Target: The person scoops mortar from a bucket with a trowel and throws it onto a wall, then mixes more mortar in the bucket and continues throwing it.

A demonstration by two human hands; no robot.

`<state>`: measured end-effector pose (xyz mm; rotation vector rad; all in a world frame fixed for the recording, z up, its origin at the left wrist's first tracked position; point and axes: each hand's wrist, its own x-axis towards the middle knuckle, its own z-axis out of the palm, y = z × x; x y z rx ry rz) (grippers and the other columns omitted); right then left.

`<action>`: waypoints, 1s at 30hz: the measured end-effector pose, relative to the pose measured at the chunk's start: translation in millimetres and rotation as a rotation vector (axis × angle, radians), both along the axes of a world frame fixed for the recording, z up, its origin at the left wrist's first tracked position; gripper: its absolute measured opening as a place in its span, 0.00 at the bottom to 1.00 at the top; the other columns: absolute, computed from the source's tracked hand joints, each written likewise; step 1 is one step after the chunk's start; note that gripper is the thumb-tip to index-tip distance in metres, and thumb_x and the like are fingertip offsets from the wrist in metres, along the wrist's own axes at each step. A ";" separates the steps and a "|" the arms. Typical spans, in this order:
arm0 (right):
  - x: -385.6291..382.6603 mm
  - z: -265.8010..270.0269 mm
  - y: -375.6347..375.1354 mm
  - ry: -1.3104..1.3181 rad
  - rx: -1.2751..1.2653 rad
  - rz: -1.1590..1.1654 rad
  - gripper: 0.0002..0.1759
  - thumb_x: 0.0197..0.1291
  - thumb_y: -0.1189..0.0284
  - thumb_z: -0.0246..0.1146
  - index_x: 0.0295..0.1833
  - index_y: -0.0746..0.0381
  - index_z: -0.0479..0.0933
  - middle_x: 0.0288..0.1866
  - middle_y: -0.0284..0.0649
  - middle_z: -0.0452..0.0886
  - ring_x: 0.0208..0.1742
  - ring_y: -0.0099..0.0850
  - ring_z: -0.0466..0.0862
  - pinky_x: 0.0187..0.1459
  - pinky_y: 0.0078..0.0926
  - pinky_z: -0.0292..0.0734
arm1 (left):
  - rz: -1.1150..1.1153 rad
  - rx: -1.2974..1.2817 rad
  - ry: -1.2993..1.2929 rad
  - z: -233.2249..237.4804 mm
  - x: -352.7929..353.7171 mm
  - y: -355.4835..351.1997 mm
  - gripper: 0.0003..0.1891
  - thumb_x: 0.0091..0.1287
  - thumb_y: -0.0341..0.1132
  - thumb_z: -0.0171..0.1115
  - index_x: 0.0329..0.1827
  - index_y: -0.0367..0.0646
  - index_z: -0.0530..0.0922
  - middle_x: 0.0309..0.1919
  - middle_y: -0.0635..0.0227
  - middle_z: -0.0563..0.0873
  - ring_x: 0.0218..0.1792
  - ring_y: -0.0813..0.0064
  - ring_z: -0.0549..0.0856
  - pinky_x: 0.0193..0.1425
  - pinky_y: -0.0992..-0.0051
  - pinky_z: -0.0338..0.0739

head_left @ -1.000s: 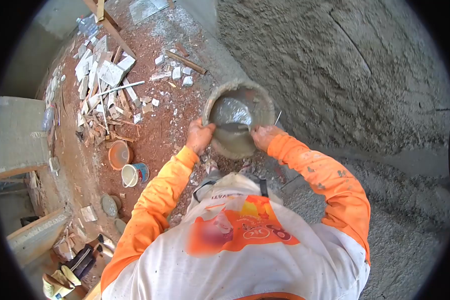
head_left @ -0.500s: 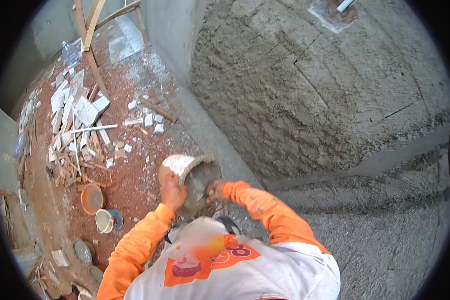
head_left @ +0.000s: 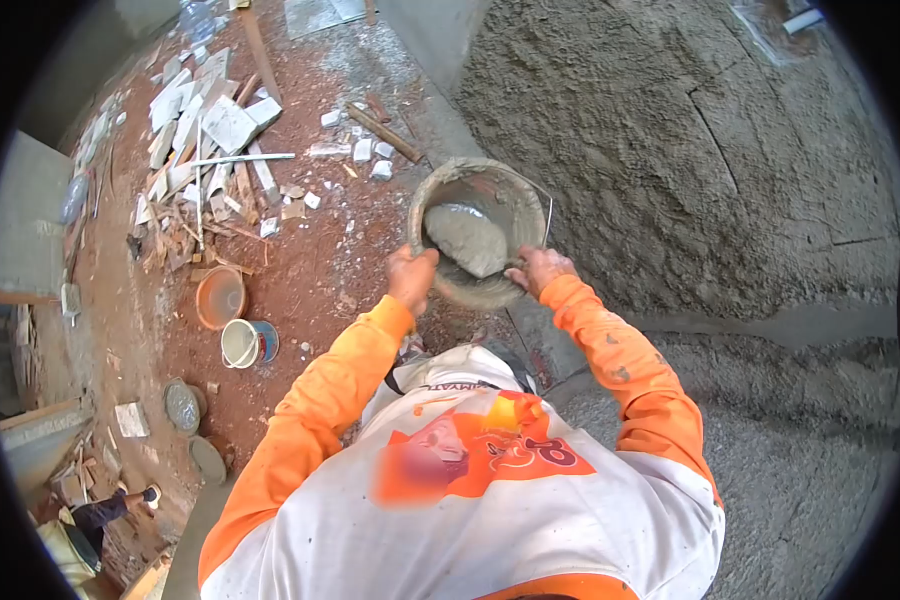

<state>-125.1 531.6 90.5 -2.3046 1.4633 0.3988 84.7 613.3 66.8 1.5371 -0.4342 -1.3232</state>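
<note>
A mortar-crusted bucket (head_left: 518, 205) is held out in front of me, its mouth facing up toward the camera. Inside lies a wet grey mound of mortar (head_left: 467, 240), narrowing to a point near my right hand. My left hand (head_left: 411, 275) is closed on the bucket's left rim, thumb toward the opening. On the opposite side, my right hand (head_left: 542, 270) grips the lower right rim, with its fingertips at the inner edge. Whether it also holds a tool cannot be made out. A thin wire handle (head_left: 549, 215) hangs at the bucket's right side.
Rough wet plaster (head_left: 660, 190) covers the wall on the right. Broken boards and tile scraps (head_left: 195, 150) are heaped on red soil at left. Nearby are an orange bucket (head_left: 221, 298), a white pail (head_left: 240, 344) and a mortar-filled bucket (head_left: 183, 405). Another person's leg (head_left: 100, 512) shows lower left.
The bucket has gone from tilted sideways near my body to facing up, farther out. My right hand has moved from inside its mouth to the rim. The camera view has shifted.
</note>
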 end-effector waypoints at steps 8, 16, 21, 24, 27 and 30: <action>30.2 99.3 -38.5 -0.308 -0.326 0.093 0.17 0.51 0.59 0.62 0.40 0.60 0.74 0.37 0.46 0.78 0.40 0.46 0.78 0.40 0.40 0.74 | 0.276 -0.007 0.154 -56.7 22.9 -2.7 0.08 0.57 0.33 0.55 0.38 0.40 0.73 0.24 0.69 0.77 0.20 0.76 0.76 0.19 0.73 0.71; 33.2 187.7 -145.1 -0.825 0.193 0.656 0.16 0.53 0.59 0.63 0.37 0.61 0.76 0.25 0.37 0.77 0.25 0.30 0.77 0.30 0.28 0.73 | 0.380 0.281 -0.280 -60.5 37.9 23.4 0.09 0.52 0.34 0.54 0.28 0.38 0.77 0.20 0.69 0.76 0.19 0.76 0.74 0.21 0.72 0.66; -92.3 143.5 -281.7 -1.318 -0.004 -0.403 0.10 0.57 0.64 0.57 0.32 0.59 0.74 0.22 0.29 0.72 0.21 0.23 0.72 0.23 0.24 0.69 | 0.552 0.213 -0.252 -59.0 36.3 31.7 0.12 0.52 0.35 0.55 0.31 0.34 0.78 0.25 0.64 0.80 0.24 0.72 0.77 0.26 0.69 0.71; -172.0 147.5 -273.0 -1.666 -0.582 -0.730 0.11 0.59 0.63 0.56 0.29 0.57 0.68 0.18 0.29 0.67 0.17 0.20 0.68 0.19 0.19 0.65 | 0.512 0.240 -0.205 -72.3 32.7 16.3 0.16 0.53 0.37 0.58 0.38 0.32 0.78 0.26 0.61 0.80 0.29 0.72 0.78 0.30 0.68 0.73; -139.5 116.8 -193.0 -1.597 -0.545 -0.763 0.08 0.59 0.65 0.56 0.34 0.58 0.71 0.19 0.31 0.70 0.17 0.19 0.71 0.18 0.17 0.66 | 0.452 0.302 -0.278 -65.0 31.2 -5.3 0.14 0.53 0.37 0.54 0.29 0.31 0.76 0.20 0.59 0.78 0.15 0.66 0.76 0.12 0.69 0.66; -99.1 51.2 -150.7 -1.009 -0.323 -0.548 0.08 0.57 0.66 0.57 0.37 0.59 0.72 0.22 0.38 0.74 0.24 0.33 0.78 0.27 0.30 0.74 | 0.154 0.308 -0.480 -18.6 24.2 -27.4 0.15 0.51 0.35 0.56 0.35 0.30 0.79 0.27 0.57 0.82 0.32 0.70 0.81 0.37 0.69 0.76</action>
